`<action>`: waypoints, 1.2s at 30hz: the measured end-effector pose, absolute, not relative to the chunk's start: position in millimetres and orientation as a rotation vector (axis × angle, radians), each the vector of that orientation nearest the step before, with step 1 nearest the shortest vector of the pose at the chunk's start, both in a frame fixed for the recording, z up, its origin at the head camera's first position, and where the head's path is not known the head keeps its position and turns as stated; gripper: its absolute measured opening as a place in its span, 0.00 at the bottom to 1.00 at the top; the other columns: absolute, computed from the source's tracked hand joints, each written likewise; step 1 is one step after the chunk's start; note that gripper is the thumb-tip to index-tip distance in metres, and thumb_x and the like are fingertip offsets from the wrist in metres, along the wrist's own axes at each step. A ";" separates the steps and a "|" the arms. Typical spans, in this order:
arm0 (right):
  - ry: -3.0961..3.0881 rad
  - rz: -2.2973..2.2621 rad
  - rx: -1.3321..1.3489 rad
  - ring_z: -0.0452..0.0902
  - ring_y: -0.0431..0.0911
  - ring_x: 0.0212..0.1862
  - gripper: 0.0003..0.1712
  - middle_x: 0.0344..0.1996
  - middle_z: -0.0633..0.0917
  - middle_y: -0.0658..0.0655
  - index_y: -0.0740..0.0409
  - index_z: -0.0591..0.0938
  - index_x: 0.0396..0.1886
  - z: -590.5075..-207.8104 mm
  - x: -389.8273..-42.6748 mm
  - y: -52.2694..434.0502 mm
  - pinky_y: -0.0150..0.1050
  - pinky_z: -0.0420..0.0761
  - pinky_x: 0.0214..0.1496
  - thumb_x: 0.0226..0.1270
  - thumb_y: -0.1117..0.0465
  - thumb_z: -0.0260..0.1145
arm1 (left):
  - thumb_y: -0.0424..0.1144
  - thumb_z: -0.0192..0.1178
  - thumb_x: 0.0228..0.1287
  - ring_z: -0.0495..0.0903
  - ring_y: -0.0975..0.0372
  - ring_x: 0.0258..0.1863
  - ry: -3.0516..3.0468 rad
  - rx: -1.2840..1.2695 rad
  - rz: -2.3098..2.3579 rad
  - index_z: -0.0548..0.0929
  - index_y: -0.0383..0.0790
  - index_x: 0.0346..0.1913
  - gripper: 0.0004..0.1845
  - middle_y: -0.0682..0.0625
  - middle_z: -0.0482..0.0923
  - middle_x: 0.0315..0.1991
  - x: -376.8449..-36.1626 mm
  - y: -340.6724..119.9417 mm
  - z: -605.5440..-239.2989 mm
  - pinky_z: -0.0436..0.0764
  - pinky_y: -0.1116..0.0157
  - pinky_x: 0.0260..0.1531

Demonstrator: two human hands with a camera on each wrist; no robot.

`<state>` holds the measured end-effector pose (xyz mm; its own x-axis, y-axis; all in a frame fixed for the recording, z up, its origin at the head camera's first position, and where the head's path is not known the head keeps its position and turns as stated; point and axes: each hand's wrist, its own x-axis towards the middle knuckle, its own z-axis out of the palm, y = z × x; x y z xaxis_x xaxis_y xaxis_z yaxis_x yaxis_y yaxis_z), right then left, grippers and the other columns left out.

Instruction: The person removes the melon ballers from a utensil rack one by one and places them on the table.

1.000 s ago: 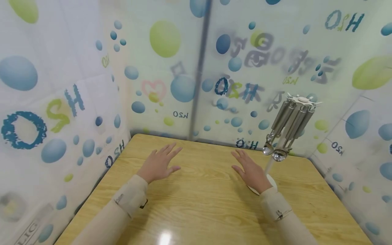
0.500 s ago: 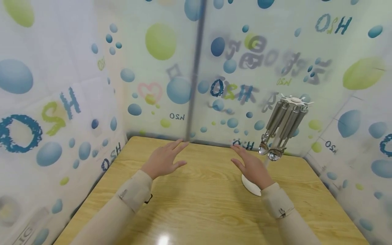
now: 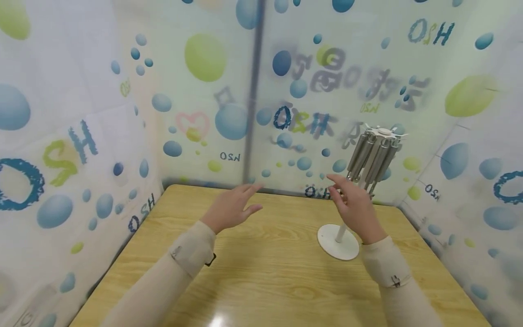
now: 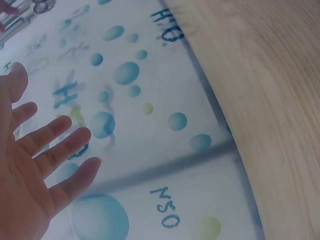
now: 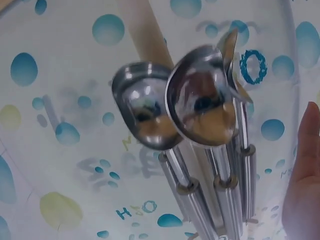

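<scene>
My left hand (image 3: 230,207) hovers over the middle of the wooden table, fingers extended and nothing held; its open palm (image 4: 22,185) shows in the left wrist view. My right hand (image 3: 359,211) is raised in front of a white utensil stand (image 3: 338,244), fingers slightly bent. Several metal utensils with steel handles (image 3: 377,154) hang from the stand's top. In the head view my right hand hides their lower ends. Two ladles (image 5: 200,97) show close up in the right wrist view, with part of my right hand (image 5: 304,185) apart from them at the right edge.
The wooden table (image 3: 261,272) reaches back to a fabric wall (image 3: 196,100) printed with blue and green dots and lettering. Similar sheets close off the left and right sides. The stand's round base sits on the right half of the table.
My right hand has moved up and right relative to the stand, now covering the ladle bowls in the head view. The left hand has shifted slightly right. The head view has turned slightly right.
</scene>
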<state>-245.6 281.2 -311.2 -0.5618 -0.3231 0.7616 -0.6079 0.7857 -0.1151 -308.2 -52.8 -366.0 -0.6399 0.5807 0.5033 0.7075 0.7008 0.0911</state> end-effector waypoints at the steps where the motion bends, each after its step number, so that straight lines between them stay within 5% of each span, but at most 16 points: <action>1: -2.169 0.485 0.684 0.82 0.46 0.29 0.23 0.38 0.85 0.59 0.57 0.77 0.62 -306.3 -244.0 283.1 0.37 0.83 0.27 0.67 0.68 0.63 | 0.60 0.51 0.70 0.84 0.55 0.42 -2.471 -0.997 -0.395 0.63 0.54 0.72 0.32 0.49 0.75 0.62 -308.4 -49.8 -365.7 0.81 0.59 0.29; 3: -2.101 0.510 0.672 0.82 0.46 0.29 0.20 0.35 0.85 0.59 0.60 0.79 0.58 -297.4 -241.3 287.7 0.29 0.81 0.28 0.66 0.71 0.63 | 0.59 0.51 0.70 0.83 0.55 0.38 -2.471 -1.005 -0.409 0.62 0.55 0.73 0.32 0.50 0.75 0.62 -308.9 -44.0 -365.4 0.79 0.61 0.23; 8: -1.937 0.570 0.630 0.82 0.42 0.33 0.16 0.35 0.87 0.59 0.62 0.82 0.52 -278.8 -237.7 298.6 0.14 0.74 0.34 0.67 0.74 0.60 | 0.59 0.49 0.71 0.83 0.57 0.45 -2.484 -1.036 -0.441 0.63 0.54 0.72 0.31 0.51 0.75 0.62 -309.9 -30.3 -364.0 0.82 0.59 0.31; 16: -1.787 0.583 0.550 0.78 0.31 0.36 0.13 0.38 0.87 0.61 0.65 0.84 0.49 -252.1 -238.0 318.1 0.14 0.71 0.31 0.70 0.71 0.57 | 0.60 0.47 0.72 0.80 0.58 0.53 -2.511 -1.074 -0.468 0.62 0.56 0.73 0.30 0.52 0.74 0.64 -309.4 -10.7 -358.0 0.82 0.57 0.44; 23: -1.679 0.610 0.376 0.73 0.26 0.38 0.13 0.42 0.86 0.61 0.64 0.85 0.46 -228.3 -241.9 339.8 0.16 0.66 0.31 0.72 0.65 0.56 | 0.58 0.47 0.73 0.82 0.60 0.49 -2.454 -1.124 -0.452 0.62 0.55 0.73 0.29 0.53 0.76 0.61 -311.5 8.3 -349.0 0.82 0.59 0.42; 29: -1.701 0.621 0.253 0.72 0.32 0.42 0.15 0.47 0.83 0.59 0.62 0.85 0.47 -214.5 -254.8 360.8 0.20 0.65 0.32 0.73 0.64 0.53 | 0.58 0.46 0.73 0.81 0.61 0.50 -2.433 -1.170 -0.476 0.62 0.54 0.73 0.29 0.53 0.75 0.62 -312.3 27.1 -337.2 0.82 0.60 0.40; 36: -1.834 0.580 0.195 0.76 0.52 0.43 0.15 0.49 0.83 0.61 0.64 0.84 0.49 -209.1 -276.3 382.6 0.27 0.66 0.44 0.74 0.65 0.52 | 0.56 0.48 0.73 0.78 0.61 0.56 -2.429 -1.179 -0.494 0.65 0.55 0.71 0.27 0.53 0.73 0.63 -315.0 48.6 -331.0 0.82 0.62 0.40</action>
